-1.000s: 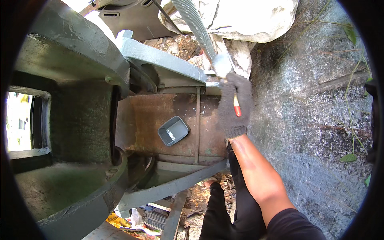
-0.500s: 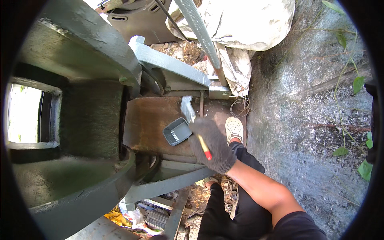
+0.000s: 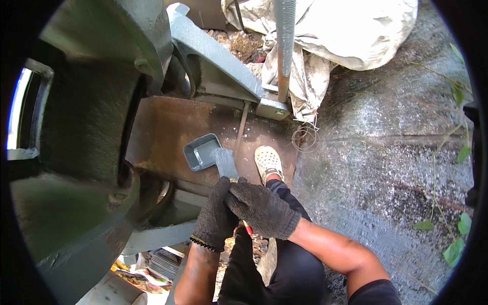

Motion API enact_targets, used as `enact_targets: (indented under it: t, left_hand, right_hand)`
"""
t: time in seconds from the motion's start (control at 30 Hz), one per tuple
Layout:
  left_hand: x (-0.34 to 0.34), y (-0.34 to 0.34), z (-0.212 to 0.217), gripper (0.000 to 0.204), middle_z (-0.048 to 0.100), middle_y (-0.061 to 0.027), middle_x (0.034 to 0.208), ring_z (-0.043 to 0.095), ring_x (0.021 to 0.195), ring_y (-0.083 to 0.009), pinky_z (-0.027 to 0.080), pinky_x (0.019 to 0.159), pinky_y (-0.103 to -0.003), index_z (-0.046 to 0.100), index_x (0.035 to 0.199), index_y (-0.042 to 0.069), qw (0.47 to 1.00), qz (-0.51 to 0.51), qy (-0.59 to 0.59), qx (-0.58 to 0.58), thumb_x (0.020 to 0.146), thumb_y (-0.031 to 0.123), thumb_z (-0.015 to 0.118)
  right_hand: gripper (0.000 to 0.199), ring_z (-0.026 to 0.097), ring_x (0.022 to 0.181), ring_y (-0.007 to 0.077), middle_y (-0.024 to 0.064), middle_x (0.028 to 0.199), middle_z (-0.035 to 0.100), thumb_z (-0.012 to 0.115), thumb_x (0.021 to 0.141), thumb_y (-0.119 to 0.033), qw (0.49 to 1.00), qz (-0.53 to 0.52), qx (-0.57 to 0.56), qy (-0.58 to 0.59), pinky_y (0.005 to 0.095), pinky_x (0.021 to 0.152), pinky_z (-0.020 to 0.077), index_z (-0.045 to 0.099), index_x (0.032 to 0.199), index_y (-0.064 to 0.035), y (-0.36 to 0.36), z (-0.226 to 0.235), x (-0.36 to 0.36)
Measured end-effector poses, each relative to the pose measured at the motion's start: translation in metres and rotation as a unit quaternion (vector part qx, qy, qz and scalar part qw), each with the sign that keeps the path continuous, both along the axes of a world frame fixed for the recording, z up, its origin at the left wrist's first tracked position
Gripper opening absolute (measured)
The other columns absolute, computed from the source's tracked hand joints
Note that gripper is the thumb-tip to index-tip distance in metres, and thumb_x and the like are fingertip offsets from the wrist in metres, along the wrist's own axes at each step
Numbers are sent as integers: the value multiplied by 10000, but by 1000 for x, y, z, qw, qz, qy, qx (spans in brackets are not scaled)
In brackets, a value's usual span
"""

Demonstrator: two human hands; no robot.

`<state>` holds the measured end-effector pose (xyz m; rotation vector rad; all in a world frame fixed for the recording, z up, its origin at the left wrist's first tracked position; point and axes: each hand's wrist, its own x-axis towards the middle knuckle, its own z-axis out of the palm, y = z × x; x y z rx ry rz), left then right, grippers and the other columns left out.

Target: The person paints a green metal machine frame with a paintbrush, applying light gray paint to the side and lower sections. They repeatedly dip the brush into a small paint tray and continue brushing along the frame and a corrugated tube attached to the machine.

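Note:
Both my hands wear dark knitted gloves and meet around a paintbrush [image 3: 225,161]. My right hand [image 3: 264,208] is closed on its handle, whose red tip shows below the fingers. My left hand [image 3: 213,216] is closed against the brush near the base of the bristles; its fingertips are partly hidden. The wide bristles are coated in grey paint and point away from me, overlapping the right edge of a small grey plastic tub [image 3: 190,155] in the view. The tub holds some grey paint and stands on a rusty brown steel plate [image 3: 162,127].
A large grey-painted metal frame [image 3: 218,56] fills the left, with a threaded rod [image 3: 285,46] rising from it. At the back lies a white sack [image 3: 361,38]. A loose wire coil [image 3: 304,139] lies beside my clogged foot [image 3: 268,161]. A rough wall [image 3: 376,162] stands right.
My left hand has come into view and joined the right at the paintbrush. My right hand has drawn nearer to me with the brush. The view has shifted.

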<state>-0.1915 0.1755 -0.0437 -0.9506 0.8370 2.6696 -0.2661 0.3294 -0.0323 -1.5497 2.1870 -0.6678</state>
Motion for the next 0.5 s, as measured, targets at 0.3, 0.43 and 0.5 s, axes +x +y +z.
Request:
enact_targets:
  t: [0.3,0.43,0.5]
  left_hand:
    - [-20,-12,-73,233,663,-99,937,647,817,-245,521,741,-392,630,1039,33,894,-68,1,-443,1092,226,510]
    - [-18,-21,-85,195,615,-127,920,641,821,-258,514,740,-383,621,1075,9,674,-200,52,-710,1070,173,516]
    - [-15,-20,-87,183,596,-130,921,642,828,-268,513,743,-382,617,1100,5,652,-218,52,-725,1062,158,524]
  right_hand:
    - [564,648,1116,318,199,1240,640,621,879,-169,995,78,57,4,417,1010,506,573,1409,19,22,-11,-78]
    - [463,667,1108,361,221,1217,666,635,880,-155,940,-10,295,171,445,1007,532,614,1307,23,42,-27,-169]
    - [463,669,1114,384,218,1241,650,667,904,-131,931,-119,297,176,460,981,551,588,1332,24,59,-29,-217]
